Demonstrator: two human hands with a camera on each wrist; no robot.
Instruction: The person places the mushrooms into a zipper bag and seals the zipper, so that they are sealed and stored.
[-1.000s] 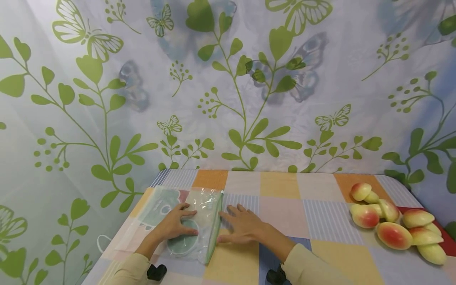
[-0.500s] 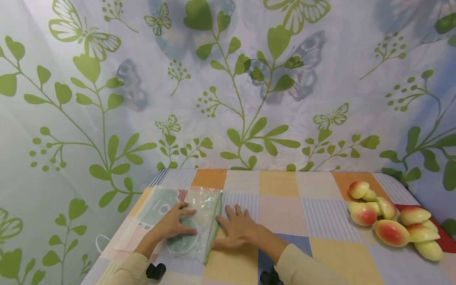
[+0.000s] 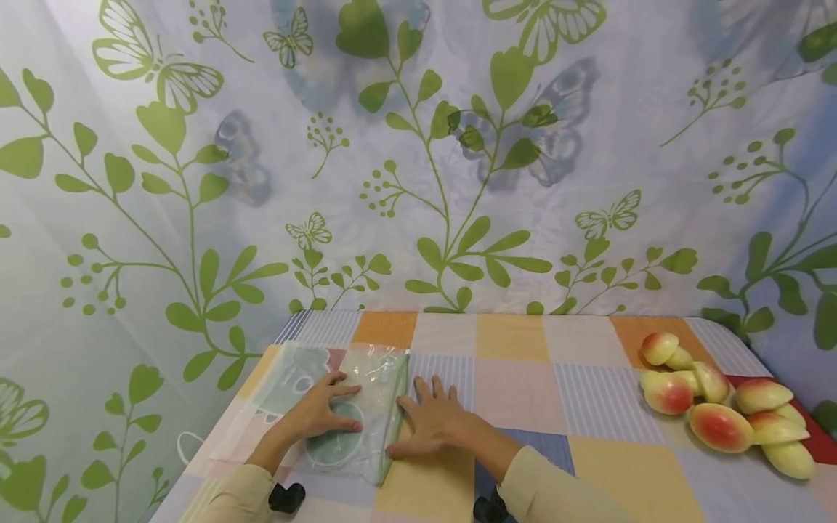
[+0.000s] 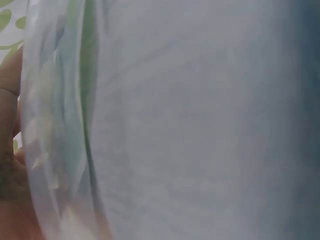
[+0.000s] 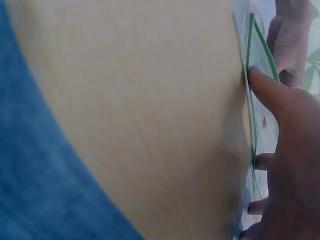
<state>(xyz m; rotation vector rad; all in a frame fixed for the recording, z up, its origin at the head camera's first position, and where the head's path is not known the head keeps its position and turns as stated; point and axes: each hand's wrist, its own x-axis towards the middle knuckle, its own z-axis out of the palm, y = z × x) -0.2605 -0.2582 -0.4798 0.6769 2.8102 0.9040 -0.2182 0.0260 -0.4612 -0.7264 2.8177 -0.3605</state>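
My left hand [image 3: 318, 412] lies flat, fingers straight, pressing the clear plastic zip bag with a green seal strip [image 3: 366, 407] down over the round pale green lid [image 3: 335, 442] inside it. My right hand [image 3: 431, 421], also flat, presses its thumb and fingertips on the seal. The bag lies on the checked tablecloth [image 3: 523, 392] near its left edge, its seal running away from me and its mouth facing right.

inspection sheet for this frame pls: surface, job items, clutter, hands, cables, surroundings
Surface: table under a checked cloth.
Job's things: clear zip bag lying flat, green zip strip on its right edge, round green item inside.
Clutter: pile of peach-like fruit pieces at far right.
Hands: left hand flat on the bag; right hand flat, fingers at the zip strip.
Cables: white loop off the table's left edge.
Surroundings: leaf-and-butterfly curtain behind.
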